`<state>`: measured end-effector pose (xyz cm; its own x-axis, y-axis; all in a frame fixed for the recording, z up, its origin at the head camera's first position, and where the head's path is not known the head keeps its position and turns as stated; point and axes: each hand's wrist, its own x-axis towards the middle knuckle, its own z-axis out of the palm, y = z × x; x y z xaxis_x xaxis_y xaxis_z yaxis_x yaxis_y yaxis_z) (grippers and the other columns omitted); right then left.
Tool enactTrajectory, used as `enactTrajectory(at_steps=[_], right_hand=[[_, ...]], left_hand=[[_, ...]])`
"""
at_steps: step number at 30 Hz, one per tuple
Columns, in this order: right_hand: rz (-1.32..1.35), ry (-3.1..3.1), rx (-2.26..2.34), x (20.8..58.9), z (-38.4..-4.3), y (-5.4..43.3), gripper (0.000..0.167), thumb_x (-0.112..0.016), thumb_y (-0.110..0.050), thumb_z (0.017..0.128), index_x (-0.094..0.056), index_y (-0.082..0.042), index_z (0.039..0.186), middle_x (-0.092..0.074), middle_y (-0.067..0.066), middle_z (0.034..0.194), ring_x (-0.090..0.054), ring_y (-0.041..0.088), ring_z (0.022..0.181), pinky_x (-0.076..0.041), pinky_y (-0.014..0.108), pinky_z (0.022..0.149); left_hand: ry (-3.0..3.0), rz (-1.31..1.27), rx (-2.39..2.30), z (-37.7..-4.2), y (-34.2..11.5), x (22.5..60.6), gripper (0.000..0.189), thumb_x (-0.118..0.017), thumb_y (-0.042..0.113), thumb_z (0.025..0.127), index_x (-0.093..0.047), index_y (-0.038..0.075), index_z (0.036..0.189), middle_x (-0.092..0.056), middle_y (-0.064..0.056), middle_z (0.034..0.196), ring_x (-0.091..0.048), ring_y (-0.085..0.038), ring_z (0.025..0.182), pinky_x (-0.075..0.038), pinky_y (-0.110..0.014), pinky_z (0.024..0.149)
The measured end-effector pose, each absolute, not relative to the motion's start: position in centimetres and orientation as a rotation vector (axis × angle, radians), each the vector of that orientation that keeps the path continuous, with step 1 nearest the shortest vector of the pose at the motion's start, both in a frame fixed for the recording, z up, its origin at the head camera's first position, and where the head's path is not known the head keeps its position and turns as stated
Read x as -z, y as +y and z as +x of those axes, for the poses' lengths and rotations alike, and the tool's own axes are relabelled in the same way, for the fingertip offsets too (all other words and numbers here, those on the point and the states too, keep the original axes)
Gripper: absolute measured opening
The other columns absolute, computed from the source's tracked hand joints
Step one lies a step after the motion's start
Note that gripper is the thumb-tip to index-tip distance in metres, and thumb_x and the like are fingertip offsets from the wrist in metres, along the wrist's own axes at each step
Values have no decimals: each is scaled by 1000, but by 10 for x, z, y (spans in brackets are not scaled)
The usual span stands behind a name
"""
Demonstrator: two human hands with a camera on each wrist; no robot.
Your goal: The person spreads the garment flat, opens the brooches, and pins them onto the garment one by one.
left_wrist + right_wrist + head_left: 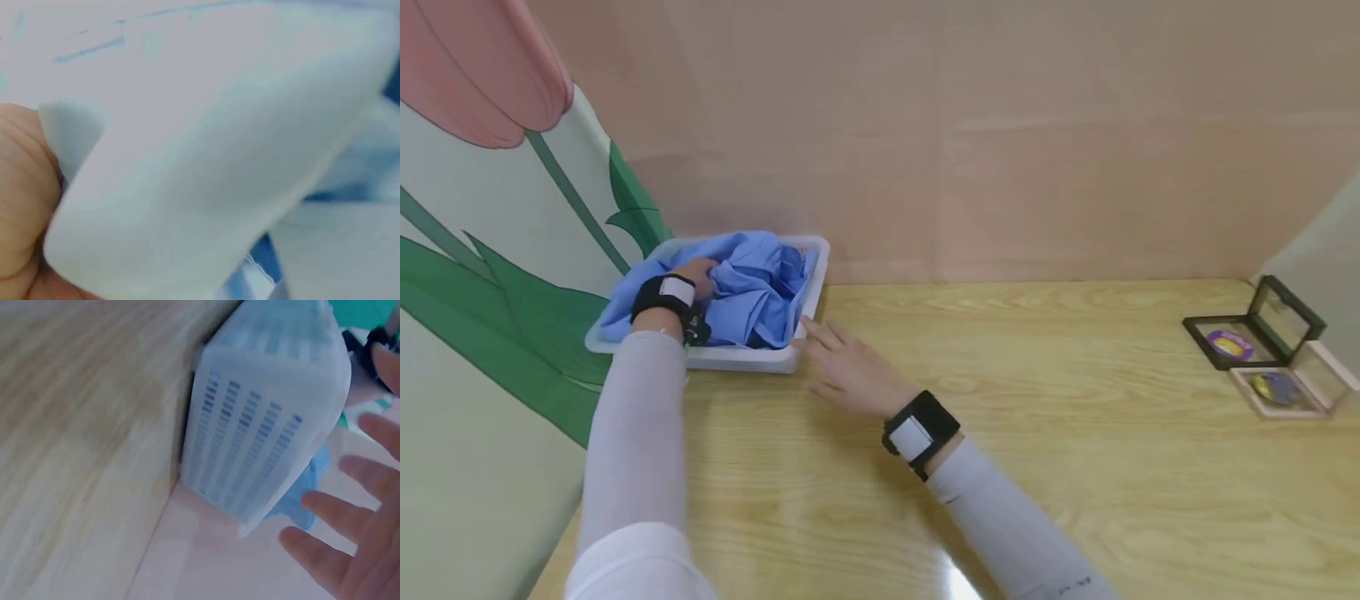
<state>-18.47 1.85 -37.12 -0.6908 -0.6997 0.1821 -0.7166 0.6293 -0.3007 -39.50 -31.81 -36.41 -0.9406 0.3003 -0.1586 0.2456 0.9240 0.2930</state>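
Note:
A white plastic basket (760, 360) with slotted walls stands against the back wall, heaped with crumpled blue cloth (748, 283). My left hand (697, 275) reaches into it from the left and grips a fold of the cloth; its fingertips are partly hidden. Close up in the left wrist view, pale folds of the cloth (187, 162) bulge beside the curled hand (25, 206). The right hand (856, 372) has its fingers spread and straight, fingertips right at the basket's near right corner. In the right wrist view, that hand (356, 525) holds nothing beside the slotted basket wall (244, 431).
On the wood-grain table (1037, 433), at the far right, stand an open black frame case (1255, 325) and an open pale pink one (1292, 392), each with a small colourful item inside. A wall with a tulip picture (482, 75) rises close on the left, next to the basket.

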Motion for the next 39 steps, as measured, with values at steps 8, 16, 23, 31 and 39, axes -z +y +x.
enactTrajectory(at_steps=[8, 16, 23, 31, 39], right_hand=[[1045, -2728, -817, 361, -213, 27, 75, -57, -37, 101, -18, -11, 159, -9, 16, 167, -24, 39, 150, -26, 52, 121], [925, -2635, -1332, 349, -241, 20, 95, -61, -38, 98, 7, -13, 160, 6, 10, 168, 0, 25, 156, -6, 44, 127], [714, -2525, -1990, 337, -256, 8, 105, -65, -39, 95, 17, -22, 158, 17, 5, 167, 7, 26, 155, -8, 51, 126], [416, -2300, -2617, 308, -269, 1, 93, -65, -34, 95, 5, -55, 152, 13, -1, 168, -10, 43, 153, -35, 79, 99], [464, -2076, -2887, 292, -272, -2, 69, -57, -33, 98, -18, -32, 154, -29, 9, 159, -31, 39, 145, -41, 70, 102]], left_hand=[[2934, 395, -436, -313, -284, 278, 45, -43, -3, 84, -49, -15, 127, -51, -38, 126, -49, -50, 117, -38, -60, 108], [2958, 316, -440, -302, -279, 240, 56, -38, -6, 89, -38, -8, 145, -40, -35, 144, -38, -52, 132, -31, -64, 111], [3004, 378, -445, -296, -258, 214, 56, -35, -8, 89, -40, -3, 145, -45, -31, 136, -42, -47, 114, -38, -59, 95], [3045, 685, -610, -285, -226, 193, 20, -41, -11, 88, -50, 0, 103, -49, -21, 103, -45, -37, 99, -37, -50, 84], [3061, 937, -517, -274, -191, 177, 23, -41, -12, 88, -53, 0, 103, -51, -19, 100, -48, -34, 94, -39, -45, 82]])
